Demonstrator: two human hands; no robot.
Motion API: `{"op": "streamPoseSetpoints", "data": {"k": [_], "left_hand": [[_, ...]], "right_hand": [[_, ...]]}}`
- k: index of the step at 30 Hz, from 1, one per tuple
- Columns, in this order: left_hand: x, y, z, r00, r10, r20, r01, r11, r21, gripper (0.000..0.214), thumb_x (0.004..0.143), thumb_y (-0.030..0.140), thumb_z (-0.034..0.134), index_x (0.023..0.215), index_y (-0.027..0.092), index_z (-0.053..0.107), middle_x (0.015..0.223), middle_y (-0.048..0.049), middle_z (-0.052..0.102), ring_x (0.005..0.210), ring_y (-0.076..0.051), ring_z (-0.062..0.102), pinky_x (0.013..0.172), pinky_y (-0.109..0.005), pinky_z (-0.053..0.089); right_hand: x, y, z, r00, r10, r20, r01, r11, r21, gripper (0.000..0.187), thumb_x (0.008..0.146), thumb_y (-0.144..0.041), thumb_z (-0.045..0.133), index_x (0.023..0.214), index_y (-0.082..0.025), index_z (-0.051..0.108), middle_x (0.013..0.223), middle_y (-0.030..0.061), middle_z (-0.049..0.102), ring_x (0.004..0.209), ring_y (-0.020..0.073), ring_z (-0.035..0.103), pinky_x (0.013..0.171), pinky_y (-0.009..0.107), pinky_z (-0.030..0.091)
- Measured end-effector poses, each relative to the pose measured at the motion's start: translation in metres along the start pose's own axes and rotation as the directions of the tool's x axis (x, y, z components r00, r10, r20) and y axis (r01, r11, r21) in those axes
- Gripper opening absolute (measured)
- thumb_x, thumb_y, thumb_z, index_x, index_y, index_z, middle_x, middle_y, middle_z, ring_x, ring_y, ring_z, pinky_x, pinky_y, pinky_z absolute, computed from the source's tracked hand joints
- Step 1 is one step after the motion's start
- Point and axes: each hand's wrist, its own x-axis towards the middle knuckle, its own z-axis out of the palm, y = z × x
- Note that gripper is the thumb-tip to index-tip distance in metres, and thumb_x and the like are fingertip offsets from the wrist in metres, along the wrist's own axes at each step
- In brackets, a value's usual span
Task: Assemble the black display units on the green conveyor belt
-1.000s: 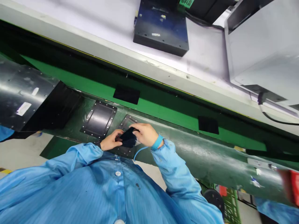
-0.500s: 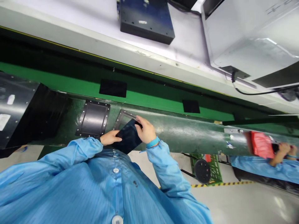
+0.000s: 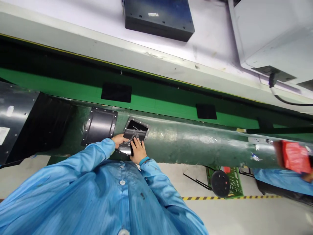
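A dark glossy panel (image 3: pixel 139 125) lies at the dotted black frame (image 3: pixel 148 125) on the green conveyor belt, and bright reflections cross its surface. My left hand (image 3: pixel 119 139) is closed at the panel's left edge, its thumb over the edge and its other fingers partly hidden. My right hand (image 3: pixel 138 150), with a blue band at the wrist, rests on the panel's near right part with fingers stretched out flat. Just left of them, a second black frame plate (image 3: pixel 100 126) with dots round its rim sits on the belt.
A large black plate (image 3: pixel 17 114) is at the left end. Beyond the belt, a white shelf (image 3: pixel 97 45) carries a dark box (image 3: pixel 158 19) and a white machine (image 3: pixel 274 36) with a cable. On the right, a co-worker's sleeve (image 3: pixel 281 181) is near a red object (image 3: pixel 295 156). A round stool (image 3: pixel 220 183) stands below.
The panel, held tilted near my body before, is now down at the frame. My right hand has moved from gripping its edge to lying flat on it. The view has shifted slightly.
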Motion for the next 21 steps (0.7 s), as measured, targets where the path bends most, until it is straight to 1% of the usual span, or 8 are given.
{"op": "streamPoseSetpoints", "data": {"k": [3, 4, 6, 9, 12, 15, 19, 21], "left_hand": [[-0.008, -0.009, -0.005, 0.940, 0.197, -0.280, -0.054, 0.893, 0.447, 0.037, 0.085, 0.039, 0.072, 0.115, 0.018, 0.064, 0.112, -0.0112, 0.076, 0.106, -0.026, 0.071, 0.095, -0.037, 0.053], [-0.011, -0.011, -0.009, 0.919, 0.246, -0.308, -0.032, 0.825, 0.564, 0.038, 0.086, 0.041, 0.071, 0.116, 0.019, 0.063, 0.116, -0.0123, 0.075, 0.111, -0.026, 0.069, 0.098, -0.037, 0.051], [-0.016, -0.016, -0.016, 0.924, 0.254, -0.285, 0.014, 0.723, 0.690, 0.041, 0.087, 0.045, 0.070, 0.117, 0.019, 0.061, 0.121, -0.0142, 0.074, 0.116, -0.028, 0.068, 0.098, -0.037, 0.050], [-0.018, -0.021, -0.022, 0.953, 0.189, -0.236, 0.059, 0.649, 0.758, 0.044, 0.086, 0.049, 0.070, 0.118, 0.021, 0.059, 0.120, -0.0143, 0.074, 0.114, -0.031, 0.070, 0.091, -0.037, 0.051], [-0.015, -0.024, -0.022, 0.966, 0.179, -0.188, 0.051, 0.579, 0.813, 0.048, 0.081, 0.047, 0.075, 0.120, 0.024, 0.057, 0.116, -0.0133, 0.075, 0.110, -0.033, 0.071, 0.088, -0.038, 0.050], [-0.012, -0.027, -0.021, 0.978, 0.143, -0.152, 0.045, 0.567, 0.822, 0.045, 0.084, 0.046, 0.072, 0.120, 0.025, 0.055, 0.108, -0.0126, 0.077, 0.107, -0.034, 0.073, 0.085, -0.038, 0.050], [-0.017, -0.033, -0.020, 0.984, 0.135, -0.119, 0.025, 0.552, 0.834, 0.046, 0.085, 0.044, 0.071, 0.121, 0.022, 0.053, 0.107, -0.0151, 0.076, 0.108, -0.035, 0.073, 0.085, -0.039, 0.050], [-0.018, -0.036, -0.021, 0.985, 0.124, -0.120, 0.034, 0.544, 0.838, 0.049, 0.080, 0.040, 0.076, 0.119, 0.021, 0.054, 0.109, -0.0152, 0.076, 0.107, -0.034, 0.073, 0.085, -0.037, 0.050]], "right_hand": [[-0.002, 0.007, 0.005, 1.000, -0.025, -0.001, 0.025, 1.000, 0.005, 0.103, 0.066, -0.022, 0.078, 0.161, -0.011, 0.040, 0.173, 0.0208, 0.020, 0.161, 0.0391, 0.013, 0.130, 0.059, 0.001], [-0.002, 0.010, 0.007, 1.000, -0.029, -0.002, 0.029, 1.000, 0.004, 0.102, 0.066, -0.022, 0.078, 0.160, -0.011, 0.040, 0.173, 0.0206, 0.020, 0.161, 0.0391, 0.012, 0.130, 0.059, 0.000], [0.000, 0.016, 0.010, 0.999, -0.035, 0.000, 0.035, 0.999, -0.003, 0.103, 0.066, -0.021, 0.078, 0.160, -0.011, 0.040, 0.173, 0.0207, 0.020, 0.161, 0.0389, 0.012, 0.130, 0.059, -0.001], [0.011, 0.029, 0.007, 0.999, -0.047, 0.015, 0.047, 0.999, -0.016, 0.102, 0.069, -0.026, 0.080, 0.162, -0.014, 0.039, 0.173, 0.0194, 0.019, 0.161, 0.0376, 0.013, 0.130, 0.059, -0.002], [0.025, 0.046, -0.001, 0.998, -0.040, 0.043, 0.042, 0.999, -0.031, 0.091, 0.082, -0.039, 0.078, 0.162, -0.022, 0.039, 0.172, 0.0154, 0.024, 0.161, 0.0348, 0.016, 0.127, 0.065, -0.003], [0.033, 0.057, -0.003, 0.996, -0.051, 0.068, 0.055, 0.997, -0.056, 0.084, 0.091, -0.046, 0.073, 0.163, -0.025, 0.037, 0.172, 0.0147, 0.026, 0.162, 0.0336, 0.015, 0.126, 0.069, -0.003], [0.029, 0.054, 0.001, 0.995, -0.067, 0.080, 0.072, 0.995, -0.062, 0.084, 0.091, -0.044, 0.076, 0.163, -0.026, 0.037, 0.172, 0.0147, 0.026, 0.162, 0.0335, 0.015, 0.126, 0.069, -0.003], [0.027, 0.053, -0.004, 0.994, -0.078, 0.071, 0.081, 0.996, -0.030, 0.080, 0.088, -0.041, 0.080, 0.159, -0.026, 0.045, 0.170, 0.0133, 0.033, 0.161, 0.0334, 0.020, 0.127, 0.068, 0.001]]}}
